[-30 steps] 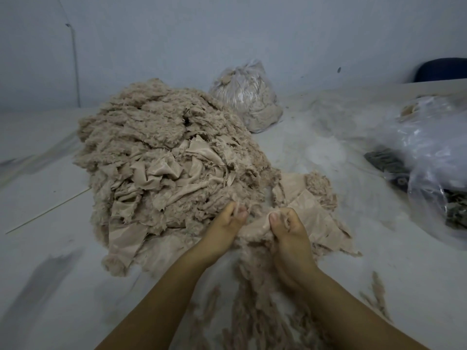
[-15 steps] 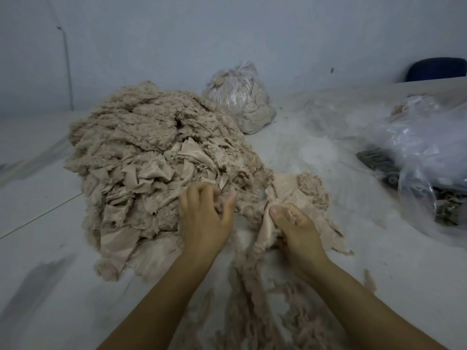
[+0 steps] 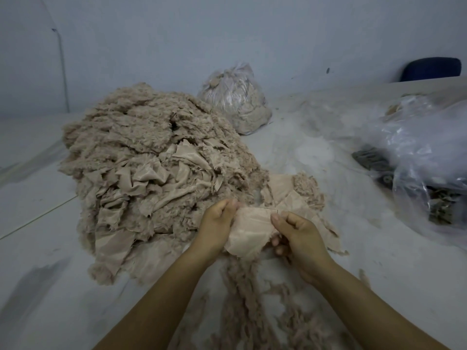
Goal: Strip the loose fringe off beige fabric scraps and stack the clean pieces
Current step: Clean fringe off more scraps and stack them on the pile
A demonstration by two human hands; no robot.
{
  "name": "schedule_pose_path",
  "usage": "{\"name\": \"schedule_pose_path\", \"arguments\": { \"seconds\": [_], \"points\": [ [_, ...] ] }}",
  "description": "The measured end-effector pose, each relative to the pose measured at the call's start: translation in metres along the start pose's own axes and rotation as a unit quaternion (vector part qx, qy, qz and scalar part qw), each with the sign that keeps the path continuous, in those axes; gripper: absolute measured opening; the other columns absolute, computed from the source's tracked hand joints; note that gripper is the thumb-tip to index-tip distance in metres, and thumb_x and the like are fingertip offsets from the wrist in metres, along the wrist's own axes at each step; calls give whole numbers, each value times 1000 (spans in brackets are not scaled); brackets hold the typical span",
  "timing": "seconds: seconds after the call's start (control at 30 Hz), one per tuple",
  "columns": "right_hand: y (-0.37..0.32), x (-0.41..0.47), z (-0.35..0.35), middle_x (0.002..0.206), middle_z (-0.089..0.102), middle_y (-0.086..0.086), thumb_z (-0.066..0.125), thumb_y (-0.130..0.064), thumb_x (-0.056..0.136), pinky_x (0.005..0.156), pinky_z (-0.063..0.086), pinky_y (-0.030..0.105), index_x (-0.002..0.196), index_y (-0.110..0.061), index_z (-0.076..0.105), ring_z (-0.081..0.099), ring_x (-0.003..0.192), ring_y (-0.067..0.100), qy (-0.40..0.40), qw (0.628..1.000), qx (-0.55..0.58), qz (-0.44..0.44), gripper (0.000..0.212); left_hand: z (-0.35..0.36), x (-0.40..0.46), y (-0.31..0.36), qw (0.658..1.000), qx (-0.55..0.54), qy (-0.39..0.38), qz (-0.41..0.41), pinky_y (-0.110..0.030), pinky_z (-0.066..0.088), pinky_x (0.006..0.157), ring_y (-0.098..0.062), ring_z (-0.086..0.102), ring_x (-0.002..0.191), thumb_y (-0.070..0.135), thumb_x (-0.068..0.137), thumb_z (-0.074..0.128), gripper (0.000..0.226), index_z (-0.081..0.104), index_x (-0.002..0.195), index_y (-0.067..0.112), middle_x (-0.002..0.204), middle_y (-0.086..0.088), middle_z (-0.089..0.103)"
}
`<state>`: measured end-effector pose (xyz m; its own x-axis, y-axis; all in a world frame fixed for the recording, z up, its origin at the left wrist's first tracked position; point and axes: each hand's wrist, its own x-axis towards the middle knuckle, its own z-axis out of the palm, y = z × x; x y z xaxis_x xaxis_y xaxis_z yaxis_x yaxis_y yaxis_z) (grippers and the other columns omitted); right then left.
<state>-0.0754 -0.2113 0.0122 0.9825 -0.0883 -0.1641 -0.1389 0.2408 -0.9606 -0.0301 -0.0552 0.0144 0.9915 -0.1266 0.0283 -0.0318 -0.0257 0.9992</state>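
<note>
- Left hand point(image 3: 217, 227) is pinching the upper left edge of a scrap point(image 3: 249, 231), fingers curled round the cloth.
- Right hand point(image 3: 298, 236) is pinching the scrap's upper right edge, thumb on top, the other fingers curled beneath.
- The scrap is hanging between the two hands, held just above the floor point(image 3: 38, 286), near its front edge.
- A pile point(image 3: 151, 173) of fringed beige scraps is lying to the left of the hands, touching the left hand's far side.
- A stack point(image 3: 295, 198) of flat pieces is lying just beyond the right hand.
- Fringe point(image 3: 242, 299) is trailing over the floor between the forearms.
- A filled bag point(image 3: 235, 99) is standing by the wall point(image 3: 227, 34), behind the pile.
- Clear bags point(image 3: 424, 152) are lying at the right edge.
</note>
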Motion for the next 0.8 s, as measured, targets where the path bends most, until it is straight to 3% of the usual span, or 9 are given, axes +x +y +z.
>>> {"name": "schedule_pose_path", "arguments": {
  "seconds": [0.07,0.13,0.2,0.3,0.4,0.5,0.6,0.67,0.8],
  "points": [
    [1,1,1,48,53,3,57,-20,94,36,37,18,74,-3,57,44,35,9,-1,1000,4,-3,27,-2,-1,3,999,2,-30,-15,-26,51,59,-15,66,67,41,91,53,33,66,83,12,75,-3,70],
    [1,2,3,50,55,3,60,-18,92,38,39,18,77,-4,60,46,37,9,-3,1000,7,-9,20,-2,-3,4,998,34,-56,-21,-28,52,61,-17,67,69,38,82,66,28,69,87,10,81,-6,72],
    [2,1,5,50,57,3,62,-12,90,37,38,18,79,-4,60,46,38,9,5,1000,10,-17,14,-4,-3,4,999,30,-27,-25,-26,51,60,-18,66,69,23,83,69,16,71,85,8,78,-7,72],
    [2,0,2,50,57,3,63,-8,89,37,38,18,75,-3,60,46,37,7,33,999,-13,-34,15,-17,2,6,997,-31,47,-55,-26,49,61,-18,63,66,21,87,64,19,68,87,3,76,-8,69],
    [2,-5,0,52,60,2,66,-9,87,39,41,18,73,-4,62,49,40,6,-67,992,-102,-2,16,-27,5,7,997,-31,52,-57,-27,50,63,-18,63,65,19,90,60,17,67,81,6,72,-7,69],
    [3,-9,4,55,64,1,68,-11,87,41,43,17,71,-7,63,52,42,6,-171,961,-213,42,16,-24,6,7,994,-75,47,-67,-26,53,61,-19,66,65,17,90,61,18,68,80,4,73,-9,71],
    [-1,-6,0,53,62,1,65,-9,89,39,40,18,70,-10,62,50,41,8,-73,972,-222,-8,19,-32,6,8,996,-33,28,-72,-24,48,55,-19,61,58,21,90,61,22,64,76,4,66,-9,67],
    [-3,-3,-7,51,59,2,59,-8,93,35,34,18,72,-10,61,46,39,10,6,985,-171,-34,21,-44,4,8,996,47,-37,-63,-23,43,53,-16,56,55,22,88,63,21,65,71,8,63,-6,64],
    [-4,0,-4,57,62,1,51,-6,96,39,42,18,76,-7,53,56,44,8,37,996,-61,-60,21,-56,-4,14,959,194,-203,-46,-10,39,49,7,54,52,15,82,71,16,76,68,21,75,25,66]
  ]
}}
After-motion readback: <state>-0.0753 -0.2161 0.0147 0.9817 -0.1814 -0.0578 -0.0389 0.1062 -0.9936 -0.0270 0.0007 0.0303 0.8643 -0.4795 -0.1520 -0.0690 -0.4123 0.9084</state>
